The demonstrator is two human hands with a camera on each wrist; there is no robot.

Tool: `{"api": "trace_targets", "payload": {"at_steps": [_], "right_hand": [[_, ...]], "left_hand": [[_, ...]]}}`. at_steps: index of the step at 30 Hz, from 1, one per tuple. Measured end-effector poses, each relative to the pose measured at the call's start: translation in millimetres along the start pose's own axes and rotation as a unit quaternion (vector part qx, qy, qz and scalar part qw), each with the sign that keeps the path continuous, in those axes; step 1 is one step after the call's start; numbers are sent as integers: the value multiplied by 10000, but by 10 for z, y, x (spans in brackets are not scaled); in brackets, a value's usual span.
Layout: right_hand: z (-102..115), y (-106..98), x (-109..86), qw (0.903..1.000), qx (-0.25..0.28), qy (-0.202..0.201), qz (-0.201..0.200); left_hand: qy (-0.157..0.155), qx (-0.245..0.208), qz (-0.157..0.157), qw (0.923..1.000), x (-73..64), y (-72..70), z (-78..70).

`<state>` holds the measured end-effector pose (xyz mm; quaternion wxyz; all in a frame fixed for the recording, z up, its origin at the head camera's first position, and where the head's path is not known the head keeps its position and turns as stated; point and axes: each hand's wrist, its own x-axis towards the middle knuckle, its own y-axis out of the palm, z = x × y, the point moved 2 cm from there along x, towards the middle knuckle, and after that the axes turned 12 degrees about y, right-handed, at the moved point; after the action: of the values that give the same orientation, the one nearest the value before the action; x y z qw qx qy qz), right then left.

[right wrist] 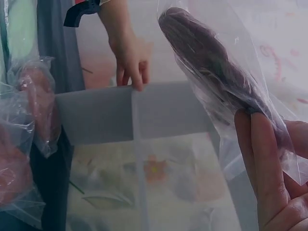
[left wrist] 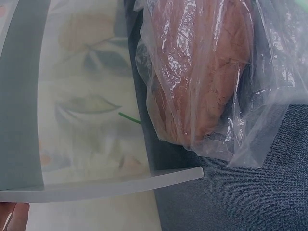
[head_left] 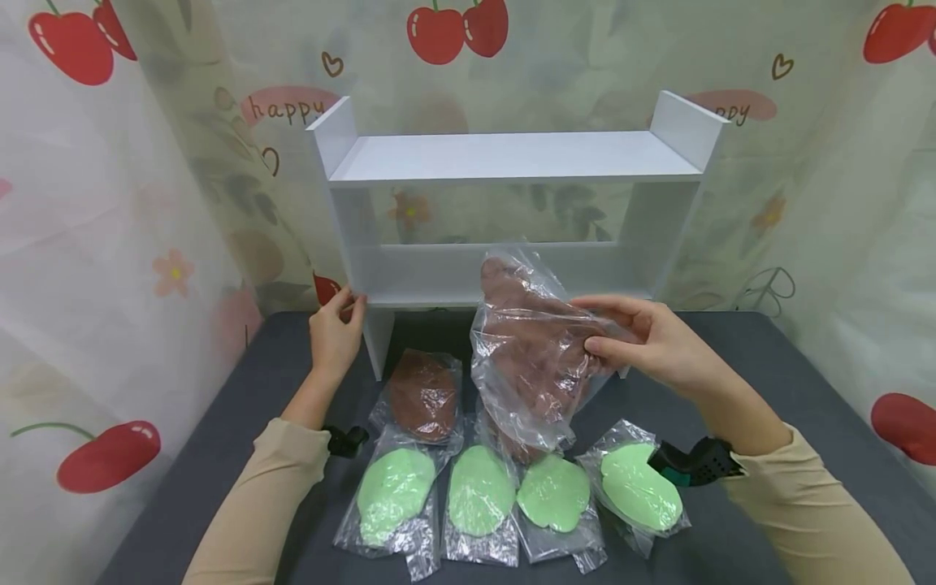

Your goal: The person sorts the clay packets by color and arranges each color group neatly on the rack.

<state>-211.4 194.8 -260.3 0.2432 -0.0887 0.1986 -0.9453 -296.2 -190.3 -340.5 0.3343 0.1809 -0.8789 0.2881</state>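
My right hand [head_left: 643,333] pinches the right side of a clear plastic bag with a flat, lumpy, brown clay-like slab [head_left: 526,341] in it, thumb in front. The bag is raised in front of the lower board of a white shelf [head_left: 512,158]. At the shelf's left side, my left hand [head_left: 336,333] grips the panel edge between thumb and fingers; the right wrist view shows this left hand [right wrist: 129,60] from across the shelf. Below the raised bag lies another brown bagged slab [head_left: 424,398], and a further one [head_left: 515,443] is partly hidden by it.
Several bagged pale green slabs [head_left: 478,491] lie in a row along the front of the dark table [head_left: 731,366]. A printed curtain [head_left: 183,203] surrounds the table at the back and sides. A thin cord [head_left: 768,284] lies at the back right.
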Motion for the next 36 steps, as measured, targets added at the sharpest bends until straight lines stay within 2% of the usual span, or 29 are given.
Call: {"api": "trace_targets", "payload": {"at_steps": [10,14,21,26,30,36], "right_hand": [[382,-46,106,9970,258,-734,9],[520,-60,161,9953,392,-882,-68],[681,-83,358,9952,485,-815,-255],[769,-80,528,9951,547,-602,-571],[825,-72,679,9911,1047,-409,-716],[909,-52,918,9791,1824,-398,-807]], "left_hand": [[26,-32,11,10000,1,6,9],[14,-69,17,10000,1,-2,7],[74,-4,-14,10000,-1,-3,0],[50,-15,13,10000,-2,-6,-2],[70,-22,13,10000,-2,-5,1],[45,-25,12,10000,-3,-2,-1]]}}
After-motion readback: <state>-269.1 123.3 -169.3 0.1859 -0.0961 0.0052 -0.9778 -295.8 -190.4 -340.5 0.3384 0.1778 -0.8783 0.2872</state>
